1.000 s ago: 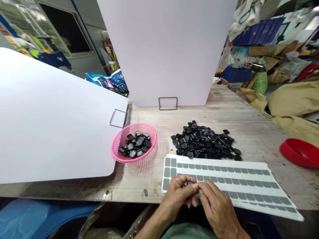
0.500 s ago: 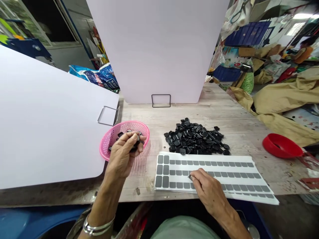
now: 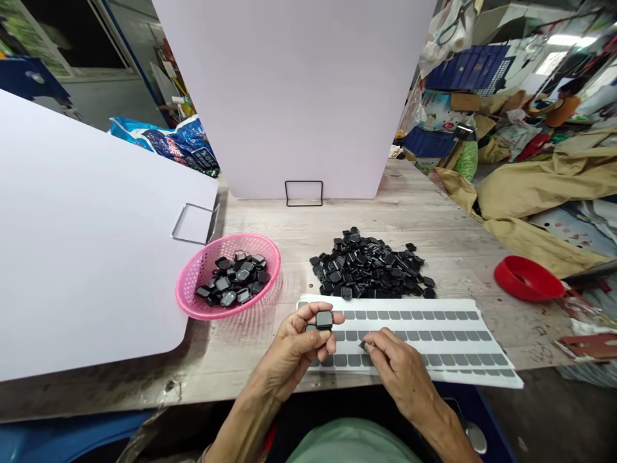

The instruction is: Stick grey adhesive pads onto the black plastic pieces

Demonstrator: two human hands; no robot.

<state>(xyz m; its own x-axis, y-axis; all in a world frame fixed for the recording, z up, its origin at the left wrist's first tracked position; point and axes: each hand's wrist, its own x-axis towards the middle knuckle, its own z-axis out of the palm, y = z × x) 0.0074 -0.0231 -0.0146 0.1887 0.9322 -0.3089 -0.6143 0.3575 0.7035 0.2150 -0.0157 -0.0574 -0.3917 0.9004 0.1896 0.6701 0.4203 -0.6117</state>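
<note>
My left hand grips a small black square plastic piece with a grey face, held up over the left end of the sticker sheet. Rows of grey stickers cover this white sheet. Close by on the right, my right hand pinches a small grey sticker between thumb and forefinger; only a corner of it shows. Behind the sheet lies a heap of loose black pieces. A pink basket to the left contains several black pieces with grey faces.
A large white board stands upright at the back, a black wire stand at its foot. Another white board leans at the left. Over on the right are a red bowl and tan cloth.
My left hand has moved from over the pink basket to the right, above the sheet, with a black piece in it. My right hand keeps its pinch near the same spot.
</note>
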